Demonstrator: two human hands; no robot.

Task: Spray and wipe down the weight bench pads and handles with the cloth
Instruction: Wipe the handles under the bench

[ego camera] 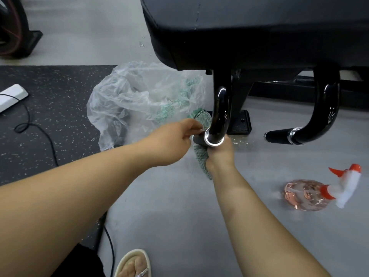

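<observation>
Here, soft limp cloth (201, 159) bunched under the bench handle (219, 108). Right hand (219, 154) fingers clamped round it; left hand (175, 140) pinches the handle end. Grip it wadded, as the glossy tube is probably slick.

A smooth grey floor (179, 206) fills most of the view and carries a soft, even sheen from overhead light. From 8 to 10 o'clock lies a dark rubber mat (60, 100) flecked with pale specks, its straight edge meeting the grey surface. On the mat at 9 o'clock rests a white power strip (11, 95), with a black cable (40, 132) looping away toward 7 o'clock. At 11 o'clock a black wheel with a red rim (12, 27) stands on a black base (30, 43). Near centre, a crumpled clear plastic bag (129, 96) sits on the floor. A few droplets (142, 45) glint toward 12 o'clock.
</observation>
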